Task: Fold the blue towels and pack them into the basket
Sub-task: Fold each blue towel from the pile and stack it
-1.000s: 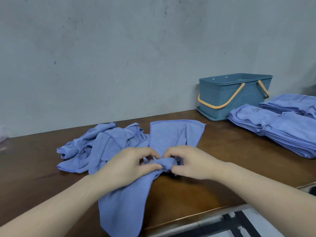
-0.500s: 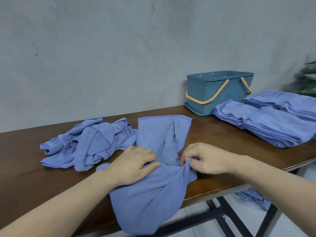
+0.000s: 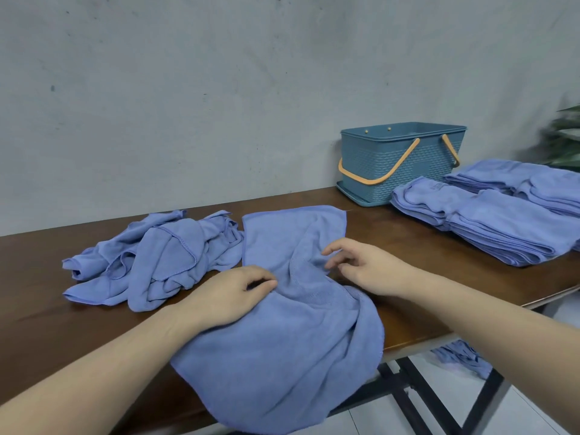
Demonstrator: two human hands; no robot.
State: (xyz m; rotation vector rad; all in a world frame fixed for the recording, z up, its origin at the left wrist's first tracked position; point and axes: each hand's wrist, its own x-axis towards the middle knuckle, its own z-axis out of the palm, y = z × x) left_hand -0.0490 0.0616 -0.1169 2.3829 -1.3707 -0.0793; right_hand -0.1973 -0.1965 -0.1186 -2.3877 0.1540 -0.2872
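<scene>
On table [image 3: 47,315]: left hand [image 3: 226,296] pinching towel [image 3: 282,356].

You have soft, even, diffuse light with only faint shadows under the hands. The plant [image 3: 565,136] at the right edge is smeared by blur. The wide lens bows the table [image 3: 47,293] edge.

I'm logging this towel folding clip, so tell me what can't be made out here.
Head view only:
- Basket interior: hidden by its near wall.
- Plant: blurred, cut by the right edge.
- Cloth on the floor: partly hidden by the table.
- Left hand fingertips: curled into the spread towel.
</scene>
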